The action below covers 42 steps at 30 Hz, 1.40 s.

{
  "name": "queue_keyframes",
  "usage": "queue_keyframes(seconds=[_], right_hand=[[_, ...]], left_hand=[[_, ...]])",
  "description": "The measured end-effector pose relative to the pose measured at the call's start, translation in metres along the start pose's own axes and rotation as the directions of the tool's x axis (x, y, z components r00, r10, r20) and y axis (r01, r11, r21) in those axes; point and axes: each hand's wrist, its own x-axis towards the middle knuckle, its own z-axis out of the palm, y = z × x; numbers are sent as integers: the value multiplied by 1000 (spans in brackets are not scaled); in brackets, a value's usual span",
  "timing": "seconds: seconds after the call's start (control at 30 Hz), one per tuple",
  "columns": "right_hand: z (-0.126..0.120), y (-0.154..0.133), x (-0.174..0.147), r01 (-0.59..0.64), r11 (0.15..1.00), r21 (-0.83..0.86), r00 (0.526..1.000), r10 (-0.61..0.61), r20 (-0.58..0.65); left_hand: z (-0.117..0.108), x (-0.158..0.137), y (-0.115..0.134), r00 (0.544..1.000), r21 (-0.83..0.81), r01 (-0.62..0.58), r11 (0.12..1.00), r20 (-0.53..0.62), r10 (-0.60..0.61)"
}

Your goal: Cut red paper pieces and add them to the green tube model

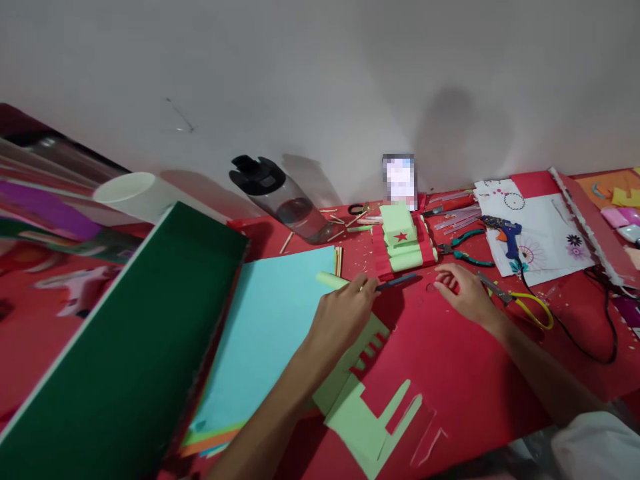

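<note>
Presently, your left hand [350, 300] pinching a dark pen-like tool [399, 282], your right hand [463, 292] curled, grip indeterminable, beside yellow-handled scissors [507, 296].

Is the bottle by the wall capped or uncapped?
Capped: the black lid sits on top of the clear bottle. Whether the lid's drinking spout is open or shut, I cannot tell.

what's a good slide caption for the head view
Left hand holding a slim dark tool, right hand with fingers curled, and cut green paper lying on a red work surface.
</note>
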Motion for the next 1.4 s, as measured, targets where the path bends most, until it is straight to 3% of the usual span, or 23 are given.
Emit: queue_keyframes(seconds=[0.13,0.4,0.6,0.77,0.87,1.1,1.4], right_hand=[[3,5,-1,152,948,-280,988,-137,72],[9,13,-3,171,910,-378,985,-149,87],[10,11,-3,208,882,-422,976,-157,152],[8,11,1,197,912,-359,975,-145,167],[9,13,2,205,941,-270,975,-171,143],[9,19,6,194,975,-108,980,-188,60],[12,28,7,255,960,-114,967,-254,23]], left_hand=[[4,3,2,998,44,-16,999,54,14],[3,-4,15,999,45,-31,999,-15,32],[22,-2,30,981,-158,-195,968,-53,189],[45,5,40,925,-398,-380,835,-176,337],[50,11,44,935,-472,-356,807,-180,307],[37,23,58,963,-443,-269,855,-93,254],[18,35,67,978,-481,-90,872,121,168]])
